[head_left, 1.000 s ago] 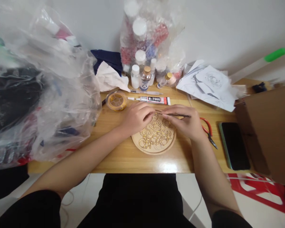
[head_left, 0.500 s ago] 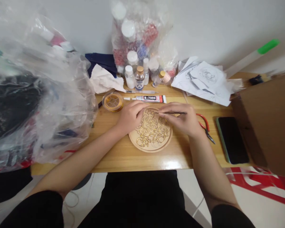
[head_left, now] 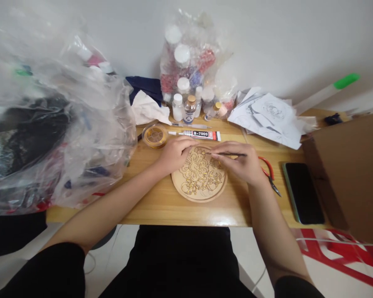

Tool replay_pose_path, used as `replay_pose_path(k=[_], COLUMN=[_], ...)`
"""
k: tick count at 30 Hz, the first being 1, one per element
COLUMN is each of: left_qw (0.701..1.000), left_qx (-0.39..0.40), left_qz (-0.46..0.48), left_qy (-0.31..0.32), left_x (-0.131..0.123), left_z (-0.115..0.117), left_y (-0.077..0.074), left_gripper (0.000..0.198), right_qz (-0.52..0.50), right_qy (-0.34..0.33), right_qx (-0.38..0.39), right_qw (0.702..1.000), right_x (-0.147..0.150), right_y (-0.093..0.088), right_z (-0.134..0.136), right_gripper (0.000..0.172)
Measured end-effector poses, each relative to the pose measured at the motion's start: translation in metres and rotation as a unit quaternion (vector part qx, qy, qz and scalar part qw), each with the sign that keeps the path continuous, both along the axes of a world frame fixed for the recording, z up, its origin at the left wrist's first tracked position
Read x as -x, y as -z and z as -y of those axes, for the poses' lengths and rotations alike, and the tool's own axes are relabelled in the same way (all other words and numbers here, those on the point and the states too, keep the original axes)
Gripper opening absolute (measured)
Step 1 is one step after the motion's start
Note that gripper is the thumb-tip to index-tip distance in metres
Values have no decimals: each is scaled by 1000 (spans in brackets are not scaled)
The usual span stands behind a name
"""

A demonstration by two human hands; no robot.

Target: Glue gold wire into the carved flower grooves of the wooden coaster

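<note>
A round wooden disc [head_left: 199, 176] with a gold scrollwork pattern lies on the wooden table [head_left: 161, 203] in front of me. My left hand [head_left: 174, 153] rests curled on the disc's upper left edge, holding it steady. My right hand [head_left: 242, 163] is closed in a pinch on thin tweezers [head_left: 225, 154], which point left with their tip over the top of the gold pattern. A B-7000 glue tube [head_left: 199, 134] lies just behind the disc.
A spool of gold wire [head_left: 155, 135] sits left of the glue. Small bottles [head_left: 185, 108] and a bag of bead jars [head_left: 189, 66] stand at the back. Red-handled pliers [head_left: 269, 174] and a phone [head_left: 303, 192] lie right. Big plastic bags [head_left: 56, 124] crowd the left; a cardboard box [head_left: 351, 174] stands right.
Both hands stay on the disc and tweezers with only small shifts. The head camera has moved slightly, so the whole scene sits a little differently in view.
</note>
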State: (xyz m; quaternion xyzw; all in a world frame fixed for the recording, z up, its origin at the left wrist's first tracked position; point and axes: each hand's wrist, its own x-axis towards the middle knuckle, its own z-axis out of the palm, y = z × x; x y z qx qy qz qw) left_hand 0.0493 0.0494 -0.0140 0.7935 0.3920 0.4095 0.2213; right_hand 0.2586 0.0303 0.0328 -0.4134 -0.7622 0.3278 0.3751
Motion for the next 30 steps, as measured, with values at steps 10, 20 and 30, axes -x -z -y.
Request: replay_pose_path(k=[10,20,30], left_qw=[999,998,997], left_qx=[26,48,58], left_qz=[8,9,-7], left_qy=[-18,-43,-40], left_x=[2,0,1], left_z=[-5,-3,-2], left_y=[1,1,0], left_gripper=[31,27,22], right_qz=[-7,6,-3], right_qy=[-47,-138,-169], right_qx=[-20,-21,12], right_qw=[999,990,986], right_x=[-3,-8,-7], right_y=[-28,0,12], right_z=[17,29,24], right_gripper=[14,23,29])
